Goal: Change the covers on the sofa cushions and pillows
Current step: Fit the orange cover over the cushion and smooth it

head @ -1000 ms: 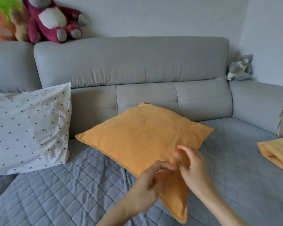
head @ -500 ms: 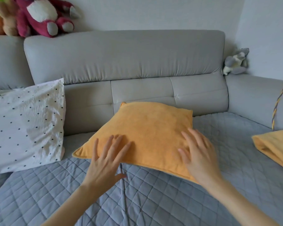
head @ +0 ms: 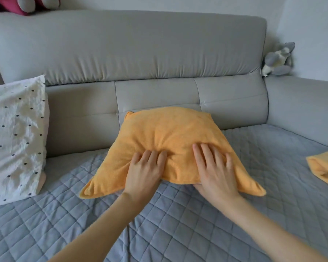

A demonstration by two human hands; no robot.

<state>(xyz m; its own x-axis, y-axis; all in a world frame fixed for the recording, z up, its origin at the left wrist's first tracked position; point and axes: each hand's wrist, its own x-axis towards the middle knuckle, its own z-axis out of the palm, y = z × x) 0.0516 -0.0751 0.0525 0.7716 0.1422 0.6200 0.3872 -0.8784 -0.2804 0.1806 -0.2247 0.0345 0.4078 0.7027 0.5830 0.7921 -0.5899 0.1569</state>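
An orange cushion (head: 170, 133) in a plush cover lies on the quilted grey sofa seat (head: 159, 224), its far edge against the backrest. My left hand (head: 146, 171) presses flat on its near left part, fingers together and sinking into the fabric. My right hand (head: 214, 171) grips the near right edge, fingers on top and thumb tucked under. The cushion is dented between the two hands and its near corners stick out sideways. A white pillow with black dots (head: 15, 137) leans against the backrest at the left.
The grey sofa backrest (head: 131, 50) runs across the back and turns a corner at the right. Folded orange fabric (head: 326, 169) lies at the right edge. A grey soft toy (head: 278, 59) sits in the corner; a red plush toy (head: 27, 4) sits on top at left.
The cushion went from being held tilted to lying flat on the seat. Both hands moved onto its near edge and now press it down, denting the middle.
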